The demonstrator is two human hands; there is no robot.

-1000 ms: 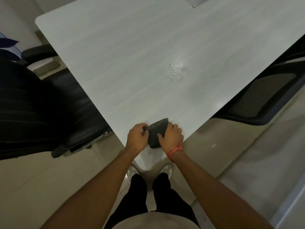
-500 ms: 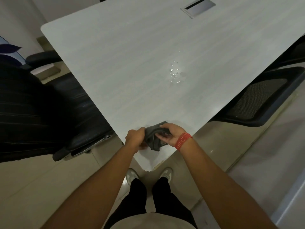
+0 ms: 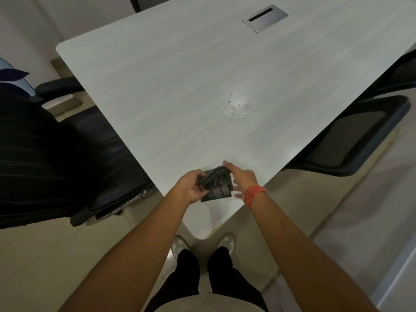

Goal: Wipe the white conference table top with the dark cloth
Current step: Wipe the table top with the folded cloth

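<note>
— So, what's nearest?
— Both hands over the near corner of the white worktop (image 3: 180, 104). The left hand (image 3: 191, 188) has a curled grip on the dark cloth (image 3: 217, 184); the right hand (image 3: 242, 177) touches its far edge, fingers blurred, so I cannot tell its grip.
— And farther out?
— Water droplets (image 3: 236, 106) mid-worktop, then a metal cable hatch (image 3: 265, 18). Black chairs flank both sides.

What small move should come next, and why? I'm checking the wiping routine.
Probably carry the dark cloth, gripped by the left hand with the right hand alongside, forward onto the water droplets, which sit unwiped on the white table.
</note>
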